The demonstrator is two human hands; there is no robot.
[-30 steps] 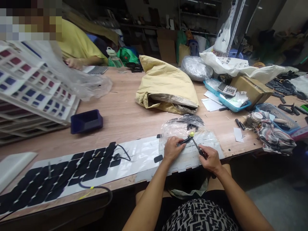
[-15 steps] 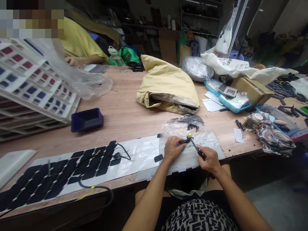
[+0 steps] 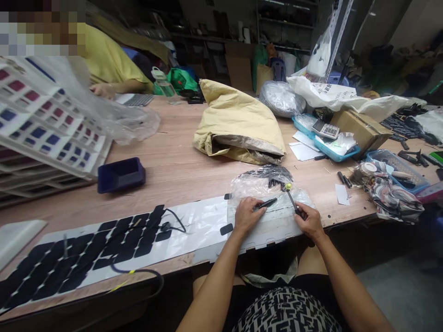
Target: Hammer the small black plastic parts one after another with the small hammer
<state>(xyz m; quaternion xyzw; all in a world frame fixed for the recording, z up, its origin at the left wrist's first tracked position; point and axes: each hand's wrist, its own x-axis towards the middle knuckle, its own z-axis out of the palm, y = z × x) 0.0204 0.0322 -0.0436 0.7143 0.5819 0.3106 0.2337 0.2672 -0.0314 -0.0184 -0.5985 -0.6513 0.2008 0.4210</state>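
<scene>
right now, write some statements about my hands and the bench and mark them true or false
1. The right hand holds the yellow-headed tool. True.
2. The left hand is empty. False: it holds a slim black piece.
3. The tool's yellow head is touching that black piece. False: they are apart in this view.
4. The calculator rests on a blue tray. True.
5. The dark purple tub is right of the tan sack. False: it is to the left.

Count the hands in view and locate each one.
3: the wearer's left hand, holding a black piece; the right hand, gripping a yellow-tipped tool; and a co-worker's hand at upper left. The co-worker's other may be hidden.
</scene>
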